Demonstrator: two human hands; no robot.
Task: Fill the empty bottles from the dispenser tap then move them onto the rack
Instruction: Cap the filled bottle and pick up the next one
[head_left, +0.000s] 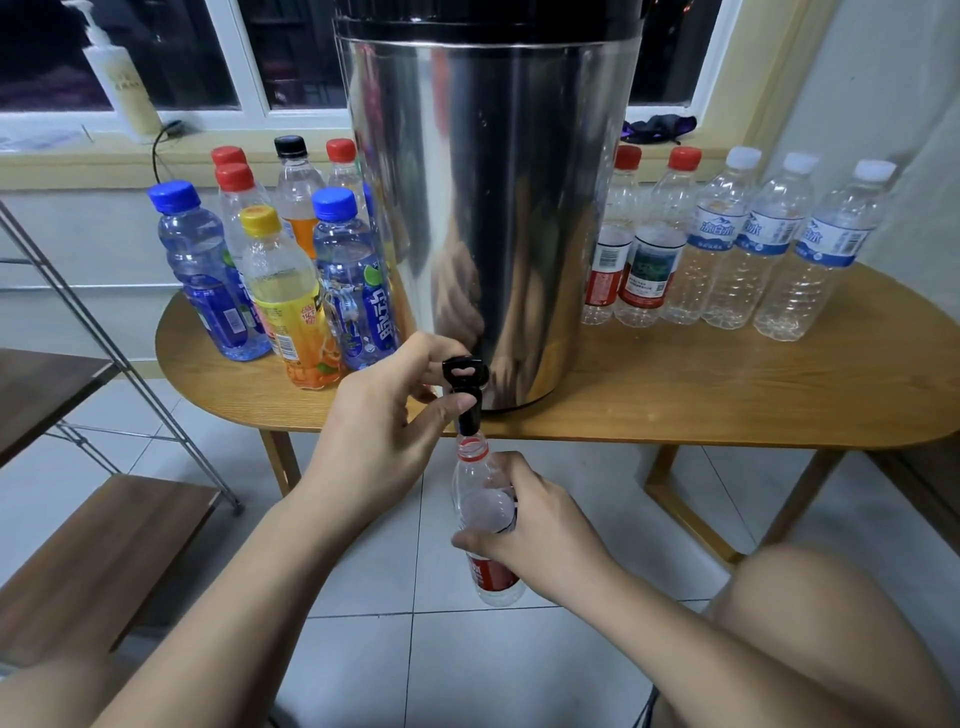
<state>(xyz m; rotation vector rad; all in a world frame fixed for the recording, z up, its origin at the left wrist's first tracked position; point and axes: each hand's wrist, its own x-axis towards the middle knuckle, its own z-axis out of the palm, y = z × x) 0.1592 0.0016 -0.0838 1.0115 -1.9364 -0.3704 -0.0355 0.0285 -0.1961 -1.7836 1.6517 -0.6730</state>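
Observation:
A tall steel dispenser (483, 208) stands on the wooden table (727, 395). Its black tap (466, 387) juts over the table's front edge. My left hand (384, 410) pinches the tap lever between thumb and fingers. My right hand (530, 519) grips an uncapped clear bottle with a red label (480, 483) upright, its mouth just under the spout. Capped empty bottles (727, 244) stand in a row to the right of the dispenser. Several coloured bottles (291, 260) crowd its left side.
A metal-framed rack with wooden shelves (93, 545) stands at the left, beside the table. A lotion pump bottle (122, 83) sits on the windowsill. My knee (831, 623) is at the lower right over the tiled floor.

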